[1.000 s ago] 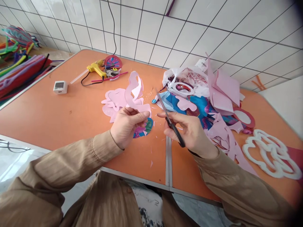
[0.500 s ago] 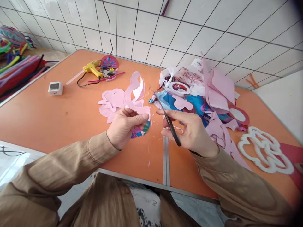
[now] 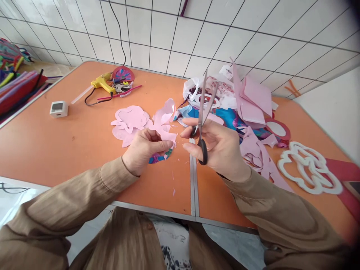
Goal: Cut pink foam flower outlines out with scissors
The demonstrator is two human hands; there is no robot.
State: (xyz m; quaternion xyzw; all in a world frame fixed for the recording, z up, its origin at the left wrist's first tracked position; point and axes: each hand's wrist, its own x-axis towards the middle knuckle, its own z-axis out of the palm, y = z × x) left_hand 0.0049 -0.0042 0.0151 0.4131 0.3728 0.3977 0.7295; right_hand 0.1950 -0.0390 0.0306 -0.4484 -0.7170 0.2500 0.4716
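My left hand (image 3: 146, 149) pinches a curling strip of pink foam sheet (image 3: 165, 131) between thumb and fingers. My right hand (image 3: 219, 148) holds a pair of scissors (image 3: 203, 112) by its black handles, with the blades parted and pointing up toward the wall. A gap separates the blades from the pink strip. Beyond my left hand lie several cut pink shapes (image 3: 131, 119) in a loose stack. Under the strip, a blue and purple patterned piece (image 3: 157, 158) shows in part. Small pink snippets (image 3: 173, 192) are scattered between my hands.
A yellow glue gun (image 3: 102, 83) and a small white cube (image 3: 59, 108) sit at the back left. Back right are a plastic bag (image 3: 225, 92), folded pink sheets (image 3: 254, 97) and pink offcuts (image 3: 254, 150). White cloud outlines (image 3: 309, 168) lie far right. A metal seam (image 3: 194, 187) crosses the orange table.
The scissors have swung upright and their blades have spread apart. The pink strip has dropped lower, still in my left hand. The whole view has shifted slightly.
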